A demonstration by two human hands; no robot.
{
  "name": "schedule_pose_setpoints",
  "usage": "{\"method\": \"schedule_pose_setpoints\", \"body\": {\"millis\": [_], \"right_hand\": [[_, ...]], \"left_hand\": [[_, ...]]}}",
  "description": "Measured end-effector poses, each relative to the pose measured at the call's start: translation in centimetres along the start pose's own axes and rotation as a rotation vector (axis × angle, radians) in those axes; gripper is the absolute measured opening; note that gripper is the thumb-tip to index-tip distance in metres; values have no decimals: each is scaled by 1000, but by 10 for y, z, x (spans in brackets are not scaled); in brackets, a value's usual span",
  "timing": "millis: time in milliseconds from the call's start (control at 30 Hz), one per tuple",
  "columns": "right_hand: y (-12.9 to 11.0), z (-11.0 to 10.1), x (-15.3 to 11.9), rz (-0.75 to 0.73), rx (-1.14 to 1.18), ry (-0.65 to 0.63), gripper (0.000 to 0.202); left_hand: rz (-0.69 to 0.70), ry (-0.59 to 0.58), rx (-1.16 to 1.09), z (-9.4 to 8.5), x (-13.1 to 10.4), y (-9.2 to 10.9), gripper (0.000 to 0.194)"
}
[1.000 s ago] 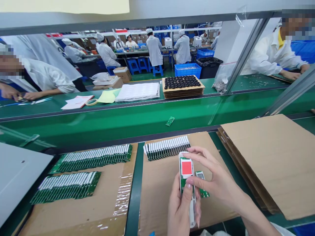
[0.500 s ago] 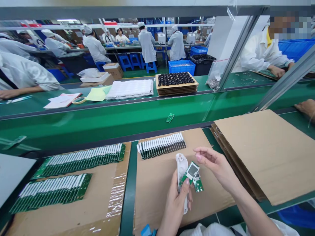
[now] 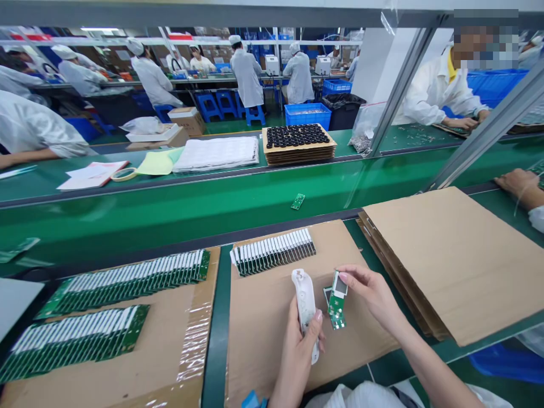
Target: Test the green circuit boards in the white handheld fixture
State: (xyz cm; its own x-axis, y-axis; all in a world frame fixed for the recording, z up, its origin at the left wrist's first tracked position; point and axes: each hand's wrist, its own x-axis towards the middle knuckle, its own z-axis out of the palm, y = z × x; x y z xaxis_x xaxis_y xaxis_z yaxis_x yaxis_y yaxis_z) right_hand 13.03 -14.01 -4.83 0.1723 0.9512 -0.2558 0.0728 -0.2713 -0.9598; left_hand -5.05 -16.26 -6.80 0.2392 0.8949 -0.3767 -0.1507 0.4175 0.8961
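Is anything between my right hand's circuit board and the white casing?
Nothing visible stands between the circuit board in your right hand and the white casing in your left hand. A second board peeks from behind the first, on the casing side.

White shell [image 3: 304,300]: we've got one
Loose screened boards [image 3: 337,306]: two — one's partly hidden
Board rows [image 3: 275,252]: we count three
Tape roll [image 3: 124,178]: one
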Motion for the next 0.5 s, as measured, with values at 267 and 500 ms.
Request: {"method": "schedule_pose_setpoints", "body": {"millis": [267, 500], "right_hand": [[16, 8, 9, -91, -315, -135, 27], [27, 11, 9, -220, -458, -137, 23]], "left_hand": [[-17, -38, -3, 0, 2, -4, 61], [-12, -27, -92, -1, 8, -17, 67]]}}
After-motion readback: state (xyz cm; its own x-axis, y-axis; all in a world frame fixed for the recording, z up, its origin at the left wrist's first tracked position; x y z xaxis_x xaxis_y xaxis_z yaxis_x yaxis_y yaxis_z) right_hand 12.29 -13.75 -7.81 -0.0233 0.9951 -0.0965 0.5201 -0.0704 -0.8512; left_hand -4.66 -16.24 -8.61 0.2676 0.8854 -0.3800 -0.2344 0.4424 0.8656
